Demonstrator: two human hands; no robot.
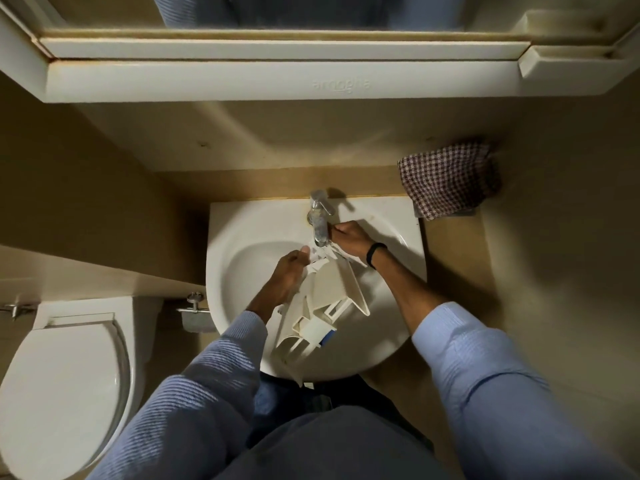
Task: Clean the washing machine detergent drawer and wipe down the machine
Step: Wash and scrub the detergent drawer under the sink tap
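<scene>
The cream plastic detergent drawer [325, 306] lies tilted in the white washbasin [242, 244], its far end under the chrome tap [320, 220]. A small blue part shows at its near end. My left hand [289, 273] grips the drawer's left side near the far end, thumb up by the spout. My right hand [348, 237] is at the far end of the drawer just right of the spout, fingers curled; what they hold is hidden. A black band sits on my right wrist.
A checked cloth [450, 180] lies on the counter at the basin's back right. A closed toilet [65, 386] stands to the left, with a paper holder [195, 308] beside the basin. A mirror cabinet [277, 74] overhangs the wall above.
</scene>
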